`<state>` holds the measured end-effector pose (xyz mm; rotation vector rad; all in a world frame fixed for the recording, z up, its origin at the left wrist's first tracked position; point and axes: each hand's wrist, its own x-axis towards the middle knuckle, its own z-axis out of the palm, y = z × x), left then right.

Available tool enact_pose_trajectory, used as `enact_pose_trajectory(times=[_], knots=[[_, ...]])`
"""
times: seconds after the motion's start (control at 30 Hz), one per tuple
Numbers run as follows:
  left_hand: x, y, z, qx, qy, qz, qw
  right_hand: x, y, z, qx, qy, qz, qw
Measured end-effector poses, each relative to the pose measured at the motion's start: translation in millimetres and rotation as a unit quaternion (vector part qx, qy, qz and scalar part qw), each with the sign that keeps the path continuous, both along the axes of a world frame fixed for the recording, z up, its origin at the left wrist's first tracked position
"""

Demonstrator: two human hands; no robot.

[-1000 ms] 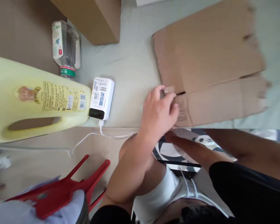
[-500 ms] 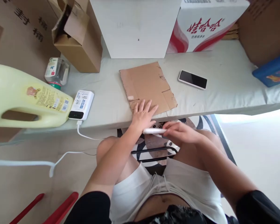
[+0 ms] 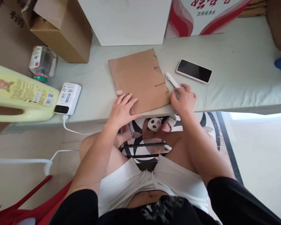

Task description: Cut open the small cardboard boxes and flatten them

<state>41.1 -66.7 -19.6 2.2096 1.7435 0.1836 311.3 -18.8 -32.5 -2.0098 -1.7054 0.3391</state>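
A flat piece of brown cardboard [image 3: 140, 78] lies on the pale table [image 3: 236, 84] in front of me. My left hand [image 3: 122, 110] rests flat on its near left corner, fingers stretched out and holding nothing. My right hand [image 3: 184, 100] sits at the table's edge just right of the cardboard, fingers loosely spread. Its fingertips touch the near end of a thin white pen-like tool [image 3: 170, 79], which lies on the table beside the cardboard's right edge. A small pale scrap [image 3: 119, 92] lies at the cardboard's left edge.
A black phone [image 3: 194, 71] lies right of the tool. On the left are a white power bank [image 3: 67, 98] with its cable, a yellow jug [image 3: 18, 93] and a small bottle [image 3: 42, 64]. A brown box [image 3: 61, 28], a white box [image 3: 126, 22] and a red-and-white carton [image 3: 201, 15] line the back.
My right hand has come up from my lap and laid the white tool on the table by the cardboard. My left hand has stayed flat on the cardboard's near corner.
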Motion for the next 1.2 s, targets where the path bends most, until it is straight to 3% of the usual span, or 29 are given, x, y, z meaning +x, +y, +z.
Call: enact_pose_trajectory(times=[0.2,0.33,0.47,0.6,0.67,0.73,0.8,0.87,0.93,1.03,1.2], knots=[[-3.1,10.6,-15.2,0.102,-0.044,-0.021,0.994,-14.2,2.4,5.6,0.06,0.034,0.021,0.997],[-3.6,18.8,-27.8,0.135,-0.09,-0.031,0.986,-21.2,2.5,5.4,0.03,0.045,0.061,0.997],[-9.5,25.1,-25.7,0.168,-0.102,-0.029,0.98,-24.2,-2.2,1.3,0.006,0.028,0.076,0.997],[-13.8,25.1,-21.7,0.139,-0.072,0.014,0.988,-24.8,-3.7,0.2,-0.016,0.015,0.071,0.997],[-13.6,23.7,-22.4,0.108,-0.066,0.016,0.992,-23.7,-1.6,-1.0,-0.027,0.074,0.067,0.995],[-12.8,22.6,-23.7,0.096,-0.066,0.018,0.993,-22.2,1.3,-3.1,-0.028,0.198,0.049,0.978],[-12.1,22.2,-24.4,0.097,-0.075,0.024,0.992,-21.9,3.5,-4.8,-0.021,0.349,0.041,0.936],[-11.8,22.3,-23.9,0.097,-0.087,0.031,0.991,-23.8,3.3,-4.0,-0.01,0.461,0.066,0.885],[-11.4,22.2,-22.6,0.092,-0.1,0.039,0.99,-28.0,0.6,-1.4,-0.009,0.512,0.111,0.852],[-9.9,21.2,-20.4,0.088,-0.12,0.05,0.988,-36.7,-5.3,-0.9,-0.023,0.521,0.134,0.843],[-10.4,21.8,-21.9,0.093,-0.175,0.089,0.976,-47.7,-9.0,-12.4,-0.076,0.547,0.004,0.834]])
